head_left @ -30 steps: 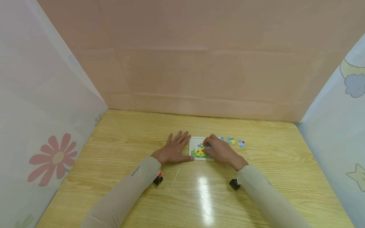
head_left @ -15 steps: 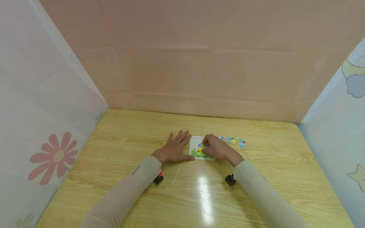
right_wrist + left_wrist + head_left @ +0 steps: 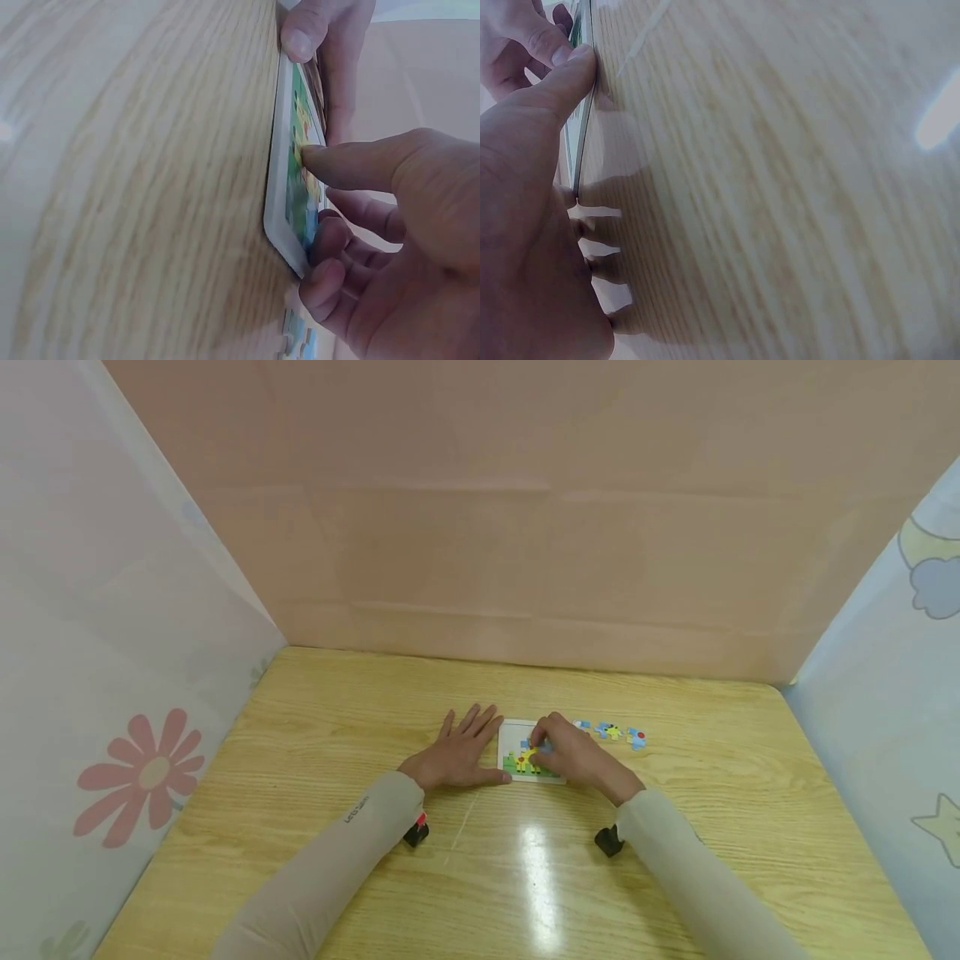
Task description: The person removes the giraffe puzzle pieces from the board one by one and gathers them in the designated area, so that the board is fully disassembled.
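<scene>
A small jigsaw puzzle board (image 3: 517,727) with a white frame lies on the table, showing part of a yellow giraffe on green. Spread flat at its left side is the left hand (image 3: 452,757), its thumb on the frame's lower left corner. Over the board's right half, the right hand (image 3: 573,752) bends its fingers down and pinches a blue puzzle piece (image 3: 546,747) between thumb and fingers, close on the picture. In the right wrist view the thumb (image 3: 352,161) touches the picture's surface, and the piece is mostly hidden by the fingers.
Several loose puzzle pieces (image 3: 609,730) lie in a row right of the board, behind the right hand. The wooden table (image 3: 360,693) meets a tan back wall (image 3: 450,568). Patterned cloth walls (image 3: 150,610) stand on both sides.
The right hand has shifted slightly left and inward over the board, with the blue piece settling nearer the giraffe. The left hand stays in place.
</scene>
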Motion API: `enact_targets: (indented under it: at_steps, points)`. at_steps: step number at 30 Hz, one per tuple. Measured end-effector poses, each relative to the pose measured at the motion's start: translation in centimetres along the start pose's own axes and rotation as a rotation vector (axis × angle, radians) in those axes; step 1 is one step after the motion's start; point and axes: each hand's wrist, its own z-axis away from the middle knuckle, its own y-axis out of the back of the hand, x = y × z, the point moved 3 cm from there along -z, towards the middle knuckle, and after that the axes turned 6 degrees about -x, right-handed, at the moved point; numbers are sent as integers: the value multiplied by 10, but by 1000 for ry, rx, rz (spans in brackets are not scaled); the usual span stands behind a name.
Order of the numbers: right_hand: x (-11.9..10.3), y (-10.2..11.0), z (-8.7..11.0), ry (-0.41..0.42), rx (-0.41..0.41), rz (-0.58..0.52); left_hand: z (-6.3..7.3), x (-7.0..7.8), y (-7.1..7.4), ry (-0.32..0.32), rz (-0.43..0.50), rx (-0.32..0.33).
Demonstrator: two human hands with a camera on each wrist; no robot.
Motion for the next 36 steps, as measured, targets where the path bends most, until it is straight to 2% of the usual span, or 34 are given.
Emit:
enact_targets:
  at_steps: [6,12,22,36]
  points:
    - [-7,0,-1,-9,2,68,0,0,0,3,-1,6]
    - [-11,2,-4,-34,-46,133,2,2,1,2,-7,5]
    - [-9,3,-8,-18,-79,82,1,1,0,-5,4,10]
    - [-9,5,-3,56,-16,19,4,2,-1,-13,18,2]
